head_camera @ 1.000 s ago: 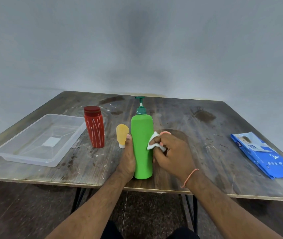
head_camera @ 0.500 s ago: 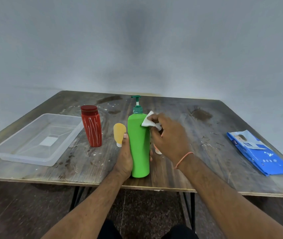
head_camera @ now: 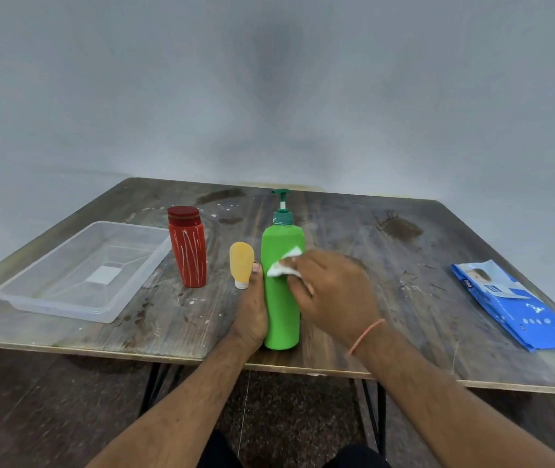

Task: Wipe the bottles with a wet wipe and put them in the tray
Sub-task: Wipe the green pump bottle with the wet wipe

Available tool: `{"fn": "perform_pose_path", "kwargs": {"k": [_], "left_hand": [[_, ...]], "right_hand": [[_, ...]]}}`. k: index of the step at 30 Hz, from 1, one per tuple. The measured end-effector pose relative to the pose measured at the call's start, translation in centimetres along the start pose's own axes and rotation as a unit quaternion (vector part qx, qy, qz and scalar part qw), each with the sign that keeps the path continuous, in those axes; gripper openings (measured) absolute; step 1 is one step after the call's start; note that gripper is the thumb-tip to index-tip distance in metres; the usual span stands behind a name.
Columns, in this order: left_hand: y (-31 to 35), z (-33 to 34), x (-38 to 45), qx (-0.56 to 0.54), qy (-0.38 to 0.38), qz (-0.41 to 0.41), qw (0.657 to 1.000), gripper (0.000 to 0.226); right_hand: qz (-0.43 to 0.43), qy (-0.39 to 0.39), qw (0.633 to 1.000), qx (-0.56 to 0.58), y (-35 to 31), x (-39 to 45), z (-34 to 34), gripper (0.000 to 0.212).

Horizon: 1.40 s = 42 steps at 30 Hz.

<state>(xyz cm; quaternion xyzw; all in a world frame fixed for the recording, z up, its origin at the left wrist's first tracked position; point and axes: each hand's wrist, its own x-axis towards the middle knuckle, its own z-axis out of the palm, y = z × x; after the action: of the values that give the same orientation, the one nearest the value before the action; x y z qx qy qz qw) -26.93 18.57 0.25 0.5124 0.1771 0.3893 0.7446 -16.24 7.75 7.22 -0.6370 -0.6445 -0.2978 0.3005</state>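
head view | worn on person's head; faces forward and down | close over table (head_camera: 353, 231) near edge

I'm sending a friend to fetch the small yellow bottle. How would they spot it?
On the table, look right of the tray. The yellow bottle stands between the red bottle and green bottle. It's the shortest, standing upside down on its white cap.

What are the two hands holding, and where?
Left hand grips the green bottle at its lower side; right hand pinches a wet wipe.
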Motion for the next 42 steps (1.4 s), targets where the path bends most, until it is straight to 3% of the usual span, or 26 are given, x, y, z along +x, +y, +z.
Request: {"fn": "perform_pose_path", "kwargs": {"k": [5, 11, 18, 21, 23, 26, 28, 30, 32, 35, 42], "left_hand": [[0.1, 0.6, -0.3, -0.003, -0.015, -0.017, 1.000, 0.078], [-0.3, -0.2, 0.2, -0.012, -0.001, 0.011, 1.000, 0.069], [-0.8, -0.6, 0.4, 0.029, -0.013, 0.007, 0.999, 0.112], [-0.6, -0.4, 0.1, 0.012, -0.031, 0.006, 0.999, 0.109], [-0.4, -0.2, 0.0, 0.000, -0.034, 0.007, 0.999, 0.103], [-0.4, -0.2, -0.1, -0.002, -0.021, 0.008, 1.000, 0.097], [-0.2, -0.2, -0.2, 0.017, -0.016, 0.018, 1.000, 0.093], [-0.2, -0.3, -0.1, 0.036, -0.011, 0.030, 0.999, 0.095], [-0.5, -0.5, 0.1, 0.053, 0.000, 0.037, 0.998, 0.088], [-0.5, -0.7, 0.5, 0.053, 0.016, 0.050, 0.997, 0.049], [-0.8, -1.2, 0.9, 0.027, 0.020, 0.049, 0.998, 0.057]], "right_hand": [[0.017, 0.062, 0.998, -0.002, -0.5, 4.1, -0.1, 0.020], [-0.047, -0.005, 0.999, 0.001, -0.5, -1.8, 0.7, 0.019], [-0.031, -0.045, 0.997, 0.057, -0.6, -8.1, 1.6, 0.018], [0.032, -0.063, 0.990, 0.120, -0.6, -8.3, 1.6, 0.019], [0.100, -0.067, 0.973, 0.198, -0.4, -8.0, 2.0, 0.024], [0.237, -0.063, 0.897, 0.367, 0.2, -7.8, 2.7, 0.034], [0.293, -0.045, 0.852, 0.432, 0.8, -7.9, 3.2, 0.028], [0.314, -0.034, 0.828, 0.463, 1.3, -8.1, 3.2, 0.023], [0.328, -0.036, 0.814, 0.478, 1.5, -8.1, 3.0, 0.022], [0.348, -0.029, 0.796, 0.495, 1.4, -7.9, 2.6, 0.024], [0.357, -0.028, 0.795, 0.490, 1.4, -8.0, 2.5, 0.023]]}}
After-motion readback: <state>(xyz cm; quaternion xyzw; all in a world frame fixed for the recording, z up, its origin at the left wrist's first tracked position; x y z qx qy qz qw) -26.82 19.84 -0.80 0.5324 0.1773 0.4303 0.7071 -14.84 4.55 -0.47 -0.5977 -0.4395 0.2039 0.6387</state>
